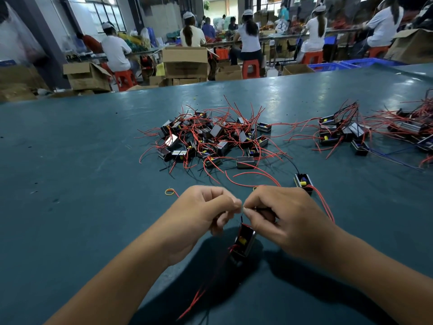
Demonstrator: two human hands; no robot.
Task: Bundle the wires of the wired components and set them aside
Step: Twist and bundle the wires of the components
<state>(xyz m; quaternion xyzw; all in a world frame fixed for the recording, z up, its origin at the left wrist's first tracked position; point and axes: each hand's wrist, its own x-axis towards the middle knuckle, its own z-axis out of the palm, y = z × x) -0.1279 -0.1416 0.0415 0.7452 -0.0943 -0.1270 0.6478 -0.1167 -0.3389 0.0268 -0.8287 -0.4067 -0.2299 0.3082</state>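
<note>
Head camera looks down on a teal desk [93, 141]. Both hands meet at six o'clock: the left hand [206, 212] and right hand [288, 216] each close their grip in a pinch on a thin black wire, from which a small black component [243, 242] hangs between them. At twelve o'clock lies a pile of components [210, 139] with red wires; another heap [344, 134] sits at two o'clock. A yellow rubber band [170, 192] lies at ten o'clock of the left hand.

We are in a factory assembly hall. Across the top of the frame, workers in white caps [248, 12] sit on red stools [251, 68] along long benches, with open cardboard boxes [185, 57] stacked on the floor. On our green worktable [70, 148], piles of small wired parts [210, 137] lie in the centre and at right.
</note>
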